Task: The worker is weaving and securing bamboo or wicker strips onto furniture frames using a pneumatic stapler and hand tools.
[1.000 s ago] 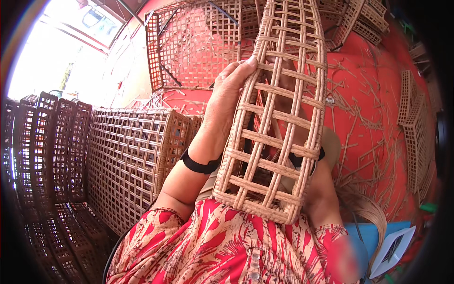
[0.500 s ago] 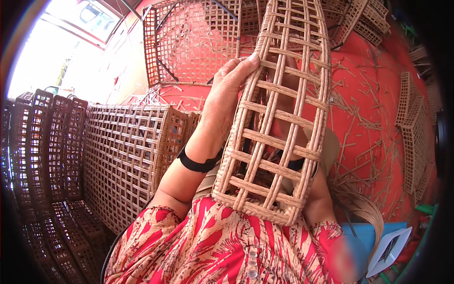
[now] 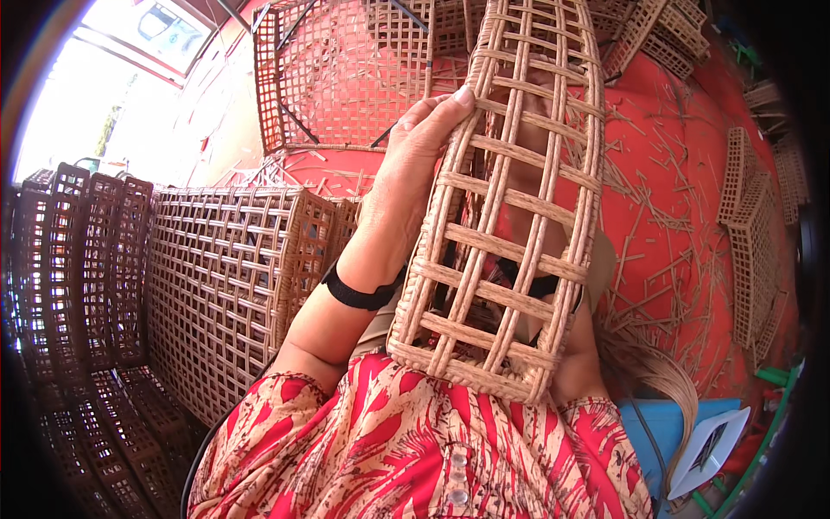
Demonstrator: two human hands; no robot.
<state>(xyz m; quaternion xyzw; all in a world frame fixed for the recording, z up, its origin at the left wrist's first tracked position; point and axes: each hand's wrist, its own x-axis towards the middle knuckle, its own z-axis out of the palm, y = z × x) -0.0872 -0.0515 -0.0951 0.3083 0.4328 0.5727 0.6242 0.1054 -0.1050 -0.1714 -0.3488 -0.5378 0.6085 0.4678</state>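
Note:
A long, narrow woven basket (image 3: 519,251) of light brown cane-like strands stands tilted in front of me. Its open-lattice side faces up, and its near end rests against my patterned shirt. My left hand (image 3: 417,134) grips the basket's left edge, with the thumb on the braided rim and the other fingers partly hidden. Behind the lattice, my right hand (image 3: 530,135) shows only in pieces through the gaps, inside or behind the basket. Its fingers are hidden, so their hold does not show. Black bands circle both wrists.
Large woven baskets (image 3: 220,285) stand close on my left, beside darker stacked ones (image 3: 86,268). Another lattice panel (image 3: 346,78) lies ahead. Cut strand scraps (image 3: 657,251) litter the red floor. At right are a bundle of long strands (image 3: 679,389), a blue item (image 3: 635,432) and more baskets (image 3: 752,251).
The basket and my left hand keep nearly the same place and hold. Behind the lattice, my right forearm has shifted slightly. The surroundings have moved a little to the left in view.

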